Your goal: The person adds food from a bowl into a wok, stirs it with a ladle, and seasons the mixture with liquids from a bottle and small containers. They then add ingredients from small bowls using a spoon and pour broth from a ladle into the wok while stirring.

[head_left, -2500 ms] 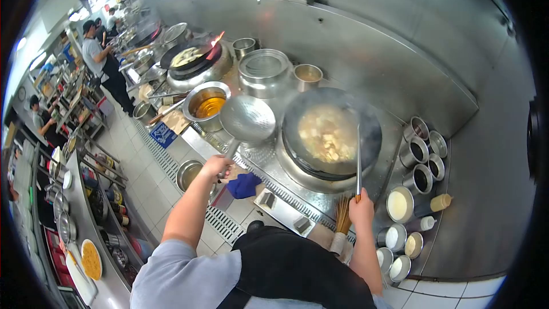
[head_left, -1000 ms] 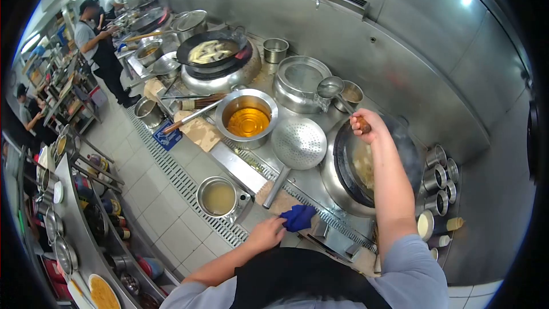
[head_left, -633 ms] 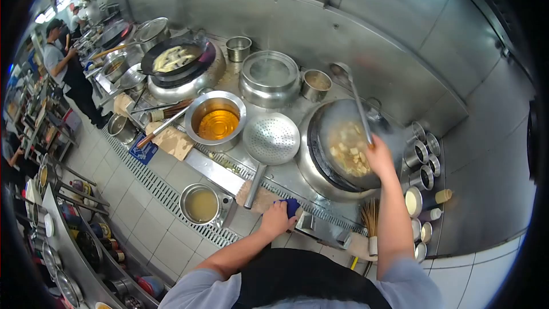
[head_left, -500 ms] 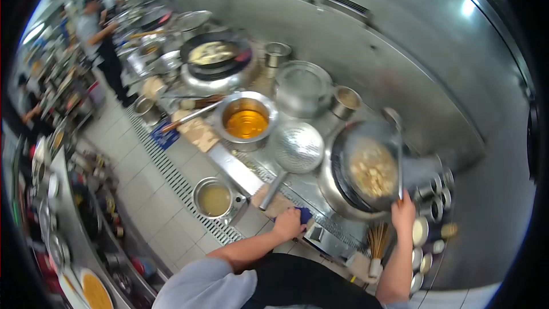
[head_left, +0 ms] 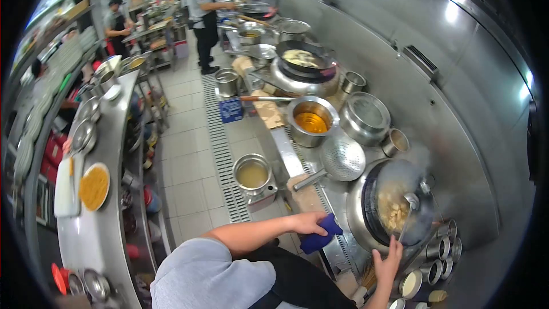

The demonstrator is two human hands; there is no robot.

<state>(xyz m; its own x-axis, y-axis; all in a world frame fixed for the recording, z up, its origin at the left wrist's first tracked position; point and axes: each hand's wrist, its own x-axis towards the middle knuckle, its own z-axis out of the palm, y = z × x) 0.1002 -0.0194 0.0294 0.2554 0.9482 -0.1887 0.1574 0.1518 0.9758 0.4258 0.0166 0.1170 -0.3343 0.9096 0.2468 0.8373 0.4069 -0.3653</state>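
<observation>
A folded blue cloth (head_left: pixel 321 239) is gripped in my left hand (head_left: pixel 309 224), above the front edge of the stove. At the near right rim of a steaming wok (head_left: pixel 421 224) is my right hand (head_left: pixel 388 258), its thumb and fingers spread apart. The fingertips are right at the end of a ladle's handle (head_left: pixel 405 226). That ladle leans in the wok with its bowl up among pale chunks of food (head_left: pixel 394 212). To the wok's left lies a round perforated strainer (head_left: pixel 345 159), its handle pointing toward the front edge.
A pot of orange oil (head_left: pixel 311 122) and a lidded pot (head_left: pixel 366 115) stand farther along the stove. A pot of cloudy liquid (head_left: pixel 252 175) sits by the floor drain. Small metal containers (head_left: pixel 439 248) line the right. A co-worker (head_left: pixel 203 20) stands farther along.
My view has swung left. My left hand has lifted the blue cloth off the stove's front edge. My right hand, earlier closed on the ladle's handle, has its fingers spread; the ladle rests in the wok.
</observation>
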